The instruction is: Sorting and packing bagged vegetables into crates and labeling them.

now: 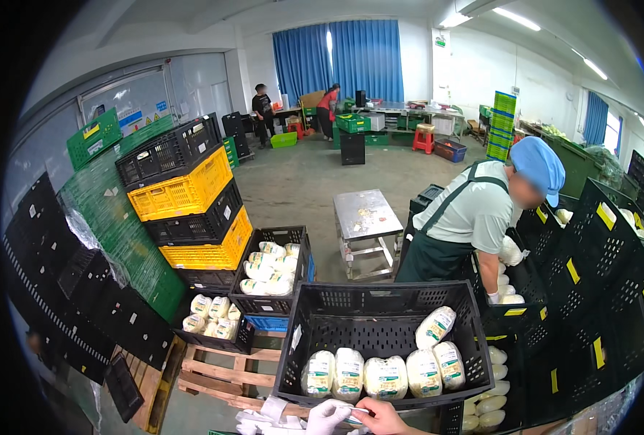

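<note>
My left hand, in a white glove, and my bare right hand meet at the bottom of the view, holding a small pale piece between their fingertips; it looks like a label or paper strip. Just beyond them is a large black plastic crate. Along its near side stand several wrapped pale vegetables with printed bands, and one more leans at the crate's right. White strips of paper or film lie in a heap beside my left hand.
At right a co-worker bends over a black crate of wrapped vegetables. Stacked black and yellow crates stand at left, with filled crates beside them and wooden pallets below. A metal table stands beyond; two people are far back.
</note>
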`<action>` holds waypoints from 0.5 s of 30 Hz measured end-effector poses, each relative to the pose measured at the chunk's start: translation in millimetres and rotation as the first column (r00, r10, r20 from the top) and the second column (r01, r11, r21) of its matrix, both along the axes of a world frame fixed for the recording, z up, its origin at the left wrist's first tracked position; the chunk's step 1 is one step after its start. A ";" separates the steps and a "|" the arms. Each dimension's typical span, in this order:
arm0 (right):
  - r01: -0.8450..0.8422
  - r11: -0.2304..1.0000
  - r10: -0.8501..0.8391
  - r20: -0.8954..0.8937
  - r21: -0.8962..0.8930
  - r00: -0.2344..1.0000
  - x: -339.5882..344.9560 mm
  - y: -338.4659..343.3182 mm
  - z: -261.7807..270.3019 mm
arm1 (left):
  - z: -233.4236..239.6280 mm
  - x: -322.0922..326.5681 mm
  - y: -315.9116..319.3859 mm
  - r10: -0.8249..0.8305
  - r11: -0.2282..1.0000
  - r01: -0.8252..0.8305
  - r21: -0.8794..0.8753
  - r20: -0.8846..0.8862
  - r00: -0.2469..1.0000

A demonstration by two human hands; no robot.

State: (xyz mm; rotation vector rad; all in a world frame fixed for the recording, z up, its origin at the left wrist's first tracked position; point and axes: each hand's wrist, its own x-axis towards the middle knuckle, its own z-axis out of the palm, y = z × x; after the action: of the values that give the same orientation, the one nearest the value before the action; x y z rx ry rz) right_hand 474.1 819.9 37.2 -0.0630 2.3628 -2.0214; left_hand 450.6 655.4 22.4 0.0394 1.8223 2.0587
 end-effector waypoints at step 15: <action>-0.153 0.987 0.154 -0.023 0.057 0.988 -11.4 6.0 -48.2 | -12.2 -8.4 -4.1 0.020 0.995 -0.032 -0.096 -0.124 0.992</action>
State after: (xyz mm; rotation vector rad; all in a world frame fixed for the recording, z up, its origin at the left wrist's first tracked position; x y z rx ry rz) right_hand 462.7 825.9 -11.0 -0.2645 2.3473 -1.8973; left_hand 442.2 651.3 10.2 0.1188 2.0053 2.0222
